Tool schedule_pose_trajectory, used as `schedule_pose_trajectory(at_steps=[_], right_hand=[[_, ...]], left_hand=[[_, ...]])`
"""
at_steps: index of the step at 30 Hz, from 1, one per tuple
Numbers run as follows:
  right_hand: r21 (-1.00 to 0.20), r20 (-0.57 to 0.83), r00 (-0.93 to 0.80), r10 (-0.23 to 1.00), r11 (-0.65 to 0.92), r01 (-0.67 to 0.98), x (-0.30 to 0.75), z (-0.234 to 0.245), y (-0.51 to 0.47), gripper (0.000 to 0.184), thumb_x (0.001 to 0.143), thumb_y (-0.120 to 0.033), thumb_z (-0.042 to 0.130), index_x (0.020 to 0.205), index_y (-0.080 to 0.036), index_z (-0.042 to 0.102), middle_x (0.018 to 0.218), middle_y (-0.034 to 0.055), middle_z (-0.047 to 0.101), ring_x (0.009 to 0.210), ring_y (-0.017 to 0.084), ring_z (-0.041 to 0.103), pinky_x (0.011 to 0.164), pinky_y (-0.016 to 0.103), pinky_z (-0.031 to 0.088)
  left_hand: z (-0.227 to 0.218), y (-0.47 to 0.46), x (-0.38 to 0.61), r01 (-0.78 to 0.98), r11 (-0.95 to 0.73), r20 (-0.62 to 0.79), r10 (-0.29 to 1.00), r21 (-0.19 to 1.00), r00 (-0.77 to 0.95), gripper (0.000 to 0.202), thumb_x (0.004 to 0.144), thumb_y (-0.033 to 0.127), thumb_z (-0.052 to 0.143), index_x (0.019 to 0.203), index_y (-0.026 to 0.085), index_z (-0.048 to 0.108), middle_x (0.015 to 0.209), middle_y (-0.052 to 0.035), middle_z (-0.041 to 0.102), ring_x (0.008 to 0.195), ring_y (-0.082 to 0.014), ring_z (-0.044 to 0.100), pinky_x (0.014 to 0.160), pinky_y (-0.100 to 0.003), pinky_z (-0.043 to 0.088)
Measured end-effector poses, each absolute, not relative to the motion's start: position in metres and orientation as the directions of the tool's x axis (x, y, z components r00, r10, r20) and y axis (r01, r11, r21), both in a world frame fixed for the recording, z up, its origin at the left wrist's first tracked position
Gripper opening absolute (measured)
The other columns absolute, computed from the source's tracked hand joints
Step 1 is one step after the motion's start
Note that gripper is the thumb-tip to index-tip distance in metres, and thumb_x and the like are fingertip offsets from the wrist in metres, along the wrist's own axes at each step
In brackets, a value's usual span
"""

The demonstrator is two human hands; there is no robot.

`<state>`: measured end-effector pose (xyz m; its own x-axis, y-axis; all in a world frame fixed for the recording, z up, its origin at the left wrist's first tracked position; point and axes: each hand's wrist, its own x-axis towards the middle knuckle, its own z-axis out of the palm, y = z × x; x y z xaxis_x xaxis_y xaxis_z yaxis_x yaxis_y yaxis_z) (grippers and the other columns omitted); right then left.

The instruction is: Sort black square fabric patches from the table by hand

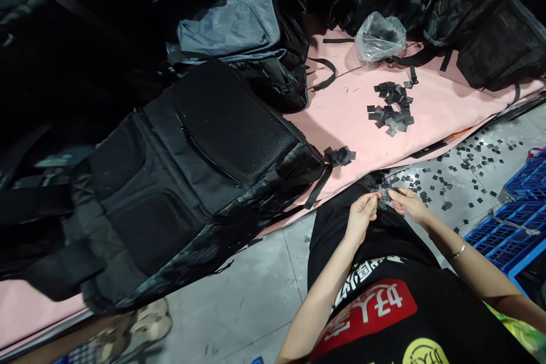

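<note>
Above my lap, my left hand (362, 215) is closed in a pinch, thumb against fingertips. Close on its right, my right hand (405, 202) pinches too, its fingertips a short gap away. Greyish bits show around the fingertips, but whatever is held is too small to make out. Beyond my hands, a small heap of black square pieces (340, 156) lies on the pink cloth (354, 108), beside a black backpack (205, 148). A larger pile of the same squares (390, 111) spreads farther back, near a clear plastic bag (380, 38) with dark contents.
Many black squares (443, 182) are scattered over the grey floor at right. Blue plastic crates (512, 227) stand beside my right arm. More dark camouflage bags (503, 40) line the back, one open with a grey lining (234, 17). A sandal (149, 324) shows at lower left.
</note>
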<state>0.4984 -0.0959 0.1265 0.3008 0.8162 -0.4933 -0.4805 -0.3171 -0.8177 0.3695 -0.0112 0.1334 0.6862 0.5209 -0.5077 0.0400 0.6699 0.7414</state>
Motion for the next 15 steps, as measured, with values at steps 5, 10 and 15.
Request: schedule_pose_trajectory(at_steps=[5,10,15], right_hand=[[-0.793,-0.511,0.093,0.855,-0.426,-0.435,0.496,0.125,-0.098,0.053,0.068,-0.059,0.064,0.051,-0.019,0.033,0.043,-0.0098,0.025,0.035,0.002,0.019,0.036,0.02,0.011],[-0.79,-0.487,0.042,0.872,-0.42,-0.448,0.501,0.126,-0.1,0.051,0.08,-0.06,0.048,0.054,-0.016,0.042,0.046,-0.0068,0.031,0.036,0.004,0.027,0.037,0.021,0.015],[-0.81,-0.465,0.183,0.866,-0.332,-0.483,0.506,0.122,-0.101,0.038,0.077,-0.053,0.058,0.087,-0.017,0.05,0.055,-0.0048,0.048,0.04,0.007,0.039,0.039,0.02,0.023]], left_hand=[[0.133,-0.01,0.369,0.124,0.525,-0.478,0.621,0.842,0.621,0.031,0.064,0.042,0.07,0.073,0.013,0.065,0.048,0.0052,0.042,0.044,-0.0042,0.031,0.043,-0.02,0.024],[0.126,0.002,0.377,0.094,0.502,-0.46,0.68,0.86,0.571,0.029,0.064,0.039,0.07,0.062,0.013,0.056,0.043,0.0087,0.032,0.039,-0.0019,0.023,0.039,-0.018,0.017],[0.112,0.051,0.402,0.017,0.589,-0.554,0.751,0.808,0.359,0.028,0.067,0.038,0.067,0.064,0.015,0.05,0.041,0.0114,0.025,0.035,-0.0013,0.018,0.037,-0.017,0.01]])
